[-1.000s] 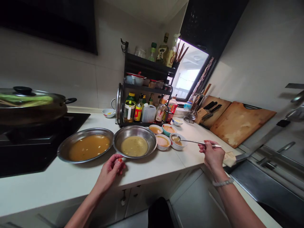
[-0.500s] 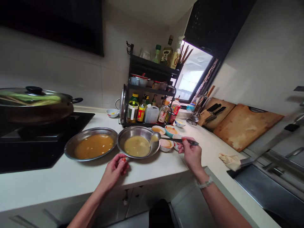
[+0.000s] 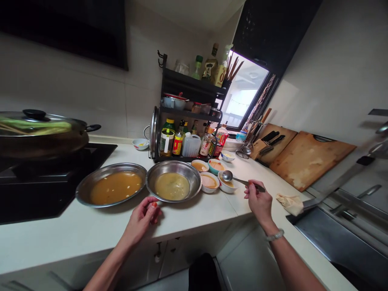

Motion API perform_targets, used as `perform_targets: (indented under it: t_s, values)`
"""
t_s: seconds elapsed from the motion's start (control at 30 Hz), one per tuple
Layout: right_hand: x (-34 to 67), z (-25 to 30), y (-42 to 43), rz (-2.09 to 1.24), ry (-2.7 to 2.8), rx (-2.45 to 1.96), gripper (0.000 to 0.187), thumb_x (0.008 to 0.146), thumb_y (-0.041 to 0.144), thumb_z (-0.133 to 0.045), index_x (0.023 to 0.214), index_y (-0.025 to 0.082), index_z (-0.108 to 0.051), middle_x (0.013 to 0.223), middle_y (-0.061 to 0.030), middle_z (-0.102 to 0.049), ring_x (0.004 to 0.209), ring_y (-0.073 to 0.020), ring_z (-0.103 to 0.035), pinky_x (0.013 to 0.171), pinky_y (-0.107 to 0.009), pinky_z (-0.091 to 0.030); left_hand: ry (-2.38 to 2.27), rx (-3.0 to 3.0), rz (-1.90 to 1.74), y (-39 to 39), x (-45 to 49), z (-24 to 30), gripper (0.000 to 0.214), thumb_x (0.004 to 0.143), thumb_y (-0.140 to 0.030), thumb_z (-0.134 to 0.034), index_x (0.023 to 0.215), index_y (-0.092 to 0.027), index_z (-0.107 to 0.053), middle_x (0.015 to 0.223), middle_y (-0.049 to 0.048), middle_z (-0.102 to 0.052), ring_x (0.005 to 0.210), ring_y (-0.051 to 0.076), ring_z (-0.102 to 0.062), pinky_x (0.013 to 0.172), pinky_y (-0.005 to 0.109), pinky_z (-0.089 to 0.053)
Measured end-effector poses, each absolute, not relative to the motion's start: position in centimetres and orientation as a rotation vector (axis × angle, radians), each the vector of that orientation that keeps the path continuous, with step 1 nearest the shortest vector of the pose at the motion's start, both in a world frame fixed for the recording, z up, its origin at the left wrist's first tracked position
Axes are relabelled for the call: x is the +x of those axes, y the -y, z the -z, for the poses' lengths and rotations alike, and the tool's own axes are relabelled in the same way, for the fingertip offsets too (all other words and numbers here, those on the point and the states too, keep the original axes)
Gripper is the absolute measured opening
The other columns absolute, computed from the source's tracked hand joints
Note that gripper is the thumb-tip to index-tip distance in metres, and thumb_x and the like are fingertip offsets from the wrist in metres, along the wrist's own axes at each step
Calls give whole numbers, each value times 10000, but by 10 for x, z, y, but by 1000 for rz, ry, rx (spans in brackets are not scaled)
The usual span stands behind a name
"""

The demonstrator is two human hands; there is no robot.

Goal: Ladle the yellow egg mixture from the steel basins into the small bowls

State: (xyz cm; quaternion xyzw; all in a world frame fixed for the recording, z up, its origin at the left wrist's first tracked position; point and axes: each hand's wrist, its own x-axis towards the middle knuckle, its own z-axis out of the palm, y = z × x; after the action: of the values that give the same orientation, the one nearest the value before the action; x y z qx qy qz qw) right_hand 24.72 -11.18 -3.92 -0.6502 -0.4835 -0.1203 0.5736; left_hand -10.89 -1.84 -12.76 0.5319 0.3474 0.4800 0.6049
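Observation:
My right hand (image 3: 259, 202) is closed around the handle of a metal ladle (image 3: 227, 175). The ladle's head is over a small white bowl (image 3: 228, 187) with yellowish liquid in it. At the near rim of a steel basin (image 3: 194, 195) is my left hand (image 3: 145, 214), its fingers curled in. What they hold, if anything, is hidden. Murky yellow-green liquid fills the bottom of this basin. A second steel basin (image 3: 81, 195) on its left contains orange-brown liquid with pale bits. Several small bowls, among them one with pinkish liquid (image 3: 209, 182), stand to the right of the basins.
A lidded pan (image 3: 45, 141) sits on the black stove (image 3: 75, 178) at left. Behind the basins is a black rack (image 3: 190, 112) crowded with bottles. Cutting boards (image 3: 312, 159) lean on the right wall, near a cloth (image 3: 289, 203) and the sink (image 3: 330, 238).
My right hand has moved right with the ladle, from the steel basin's right rim to above the small white bowl. My left hand has stayed by the basin's near rim.

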Motion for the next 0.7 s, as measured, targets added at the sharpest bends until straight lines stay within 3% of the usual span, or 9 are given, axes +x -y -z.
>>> perform_targets:
  t_s: [0.2, 0.47, 0.7]
  values:
    - [265, 55, 114, 185, 1002, -1592, 340, 820, 484, -528, 897, 163, -608, 557, 9, -624, 437, -139, -607, 383, -230, -509, -807, 1223, -1122, 19, -109, 124, 520, 705, -634, -640, 953, -187, -546, 610, -30, -577, 517, 109, -474, 495, 225, -397]
    - [279, 52, 105, -2, 602, -1313, 325, 678, 425, -694, 794, 149, -568, 487, 20, -609, 373, -131, -573, 324, -212, -478, -821, 1227, -1112, 20, -109, 125, 520, 707, -640, -637, 946, -187, -545, 612, -30, -567, 525, 116, -494, 501, 228, -408]
    - [284, 42, 110, 29, 617, -1290, 288, 673, 370, -700, 802, 149, -568, 504, 31, -611, 367, -116, -568, 314, -196, -479, -827, 1226, -1127, 18, -109, 127, 496, 709, -620, -643, 951, -194, -562, 629, -22, -592, 556, 129, -539, 502, 228, -419]
